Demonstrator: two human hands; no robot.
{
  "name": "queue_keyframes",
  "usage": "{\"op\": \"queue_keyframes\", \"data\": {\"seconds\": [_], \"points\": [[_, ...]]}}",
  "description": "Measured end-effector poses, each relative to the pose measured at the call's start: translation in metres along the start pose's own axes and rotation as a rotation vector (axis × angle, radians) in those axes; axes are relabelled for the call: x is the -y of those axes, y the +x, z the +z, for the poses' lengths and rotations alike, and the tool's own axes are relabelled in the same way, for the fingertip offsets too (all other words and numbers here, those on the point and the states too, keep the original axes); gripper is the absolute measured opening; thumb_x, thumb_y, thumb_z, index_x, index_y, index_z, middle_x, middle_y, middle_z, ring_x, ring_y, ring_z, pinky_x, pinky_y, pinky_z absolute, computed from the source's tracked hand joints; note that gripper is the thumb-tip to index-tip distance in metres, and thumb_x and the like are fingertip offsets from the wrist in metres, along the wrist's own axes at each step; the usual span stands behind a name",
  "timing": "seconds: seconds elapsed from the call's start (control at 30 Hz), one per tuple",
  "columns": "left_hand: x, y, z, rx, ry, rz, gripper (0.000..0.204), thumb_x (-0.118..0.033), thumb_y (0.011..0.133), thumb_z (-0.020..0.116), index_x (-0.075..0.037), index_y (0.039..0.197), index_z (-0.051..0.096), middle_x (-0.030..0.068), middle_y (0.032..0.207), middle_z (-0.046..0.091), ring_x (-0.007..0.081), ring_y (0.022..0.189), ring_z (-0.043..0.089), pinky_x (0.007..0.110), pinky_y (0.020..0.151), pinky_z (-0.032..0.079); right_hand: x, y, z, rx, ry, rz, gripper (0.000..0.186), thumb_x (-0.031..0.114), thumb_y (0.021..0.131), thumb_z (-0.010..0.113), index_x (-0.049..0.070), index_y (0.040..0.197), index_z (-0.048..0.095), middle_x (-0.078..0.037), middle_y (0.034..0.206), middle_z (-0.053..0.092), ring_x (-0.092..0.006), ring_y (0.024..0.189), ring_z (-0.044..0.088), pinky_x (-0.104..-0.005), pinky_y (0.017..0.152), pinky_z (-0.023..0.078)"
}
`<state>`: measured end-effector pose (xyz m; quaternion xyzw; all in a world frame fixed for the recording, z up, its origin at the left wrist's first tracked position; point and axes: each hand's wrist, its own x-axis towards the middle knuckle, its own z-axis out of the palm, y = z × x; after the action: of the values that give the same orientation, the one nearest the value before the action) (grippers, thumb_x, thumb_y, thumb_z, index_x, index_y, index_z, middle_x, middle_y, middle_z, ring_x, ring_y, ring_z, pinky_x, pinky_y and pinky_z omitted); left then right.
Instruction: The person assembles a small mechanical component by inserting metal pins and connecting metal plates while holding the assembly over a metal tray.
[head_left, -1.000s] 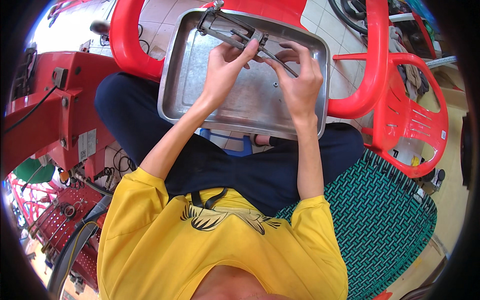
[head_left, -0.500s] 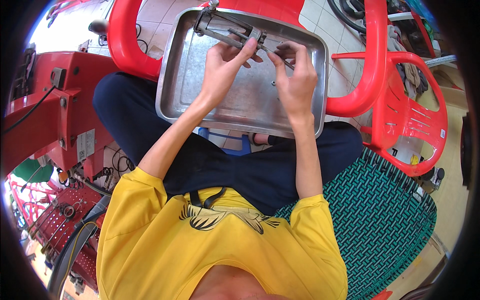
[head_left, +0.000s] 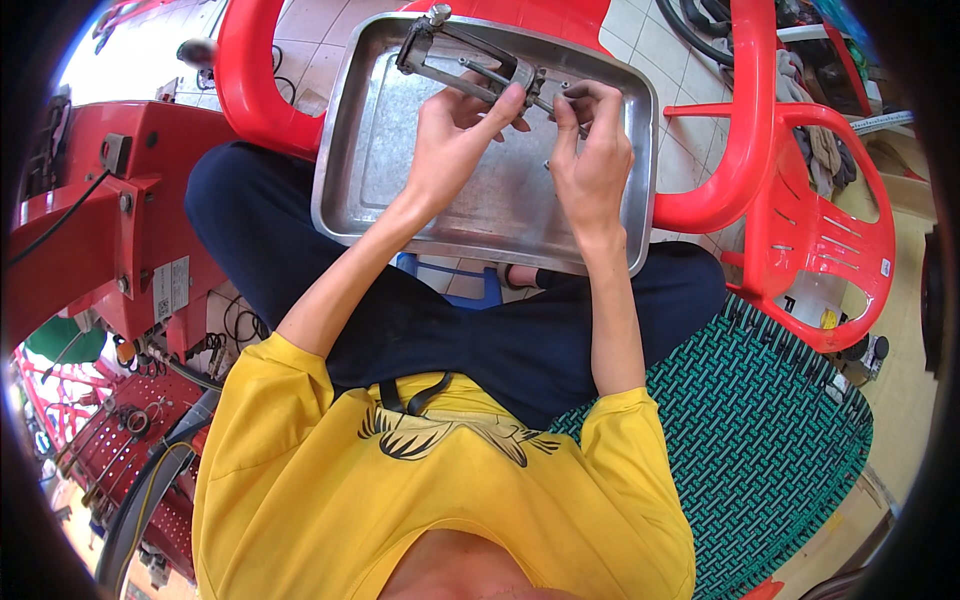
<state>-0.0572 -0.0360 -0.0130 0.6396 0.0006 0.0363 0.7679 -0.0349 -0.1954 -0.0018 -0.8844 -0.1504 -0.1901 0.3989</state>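
A grey metal frame (head_left: 448, 78) with long narrow bars and a knob at its far end is held up over the shallow steel tray (head_left: 470, 235). My left hand (head_left: 460, 130) is closed round its near end, thumb on top by a small block. My right hand (head_left: 594, 140) pinches the end of a thin metal rod (head_left: 543, 104) that sticks out of that block to the right. The fingertips hide part of the rod. Small metal bits, perhaps screws, lie in the tray beside my right hand.
The tray rests across a red plastic chair (head_left: 700, 205) before my knees. Another red chair (head_left: 840, 240) stands at the right, above a green woven seat (head_left: 760, 450). A red machine (head_left: 150, 210) and a red perforated panel (head_left: 130, 440) are at the left.
The metal frame has shifted slightly to the right and tilted a little. My right fingers have curled in closer round the rod's end. The tray has stayed put.
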Motion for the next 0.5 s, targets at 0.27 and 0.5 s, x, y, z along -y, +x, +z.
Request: {"op": "queue_keyframes", "data": {"seconds": [0.27,0.5], "points": [[-0.0017,-0.0047,0.0016,-0.039,-0.061,0.001,0.043,-0.03,0.094,0.075,0.003,0.119,0.063,0.0095,0.1,0.073,0.0151,0.085,0.072,0.027,0.071,0.052,0.0049,0.0004,-0.0011,0.013,0.038,0.057,0.018,0.01,0.096,0.066,0.003,0.109,0.056,-0.013,0.081,0.071,-0.0341,0.075,0.066,-0.0441,0.067,0.049],[-0.0038,-0.0061,0.006,-0.057,-0.024,0.035,0.047,-0.024,0.096,0.073,0.006,0.13,0.059,0.0106,0.096,0.073,0.0152,0.083,0.07,0.027,0.071,0.051,-0.0029,0.0017,-0.0019,-0.008,-0.001,-0.004,0.016,0.012,0.096,0.067,0.004,0.108,0.061,-0.01,0.08,0.071,-0.0304,0.073,0.066,-0.0412,0.072,0.047]]}}
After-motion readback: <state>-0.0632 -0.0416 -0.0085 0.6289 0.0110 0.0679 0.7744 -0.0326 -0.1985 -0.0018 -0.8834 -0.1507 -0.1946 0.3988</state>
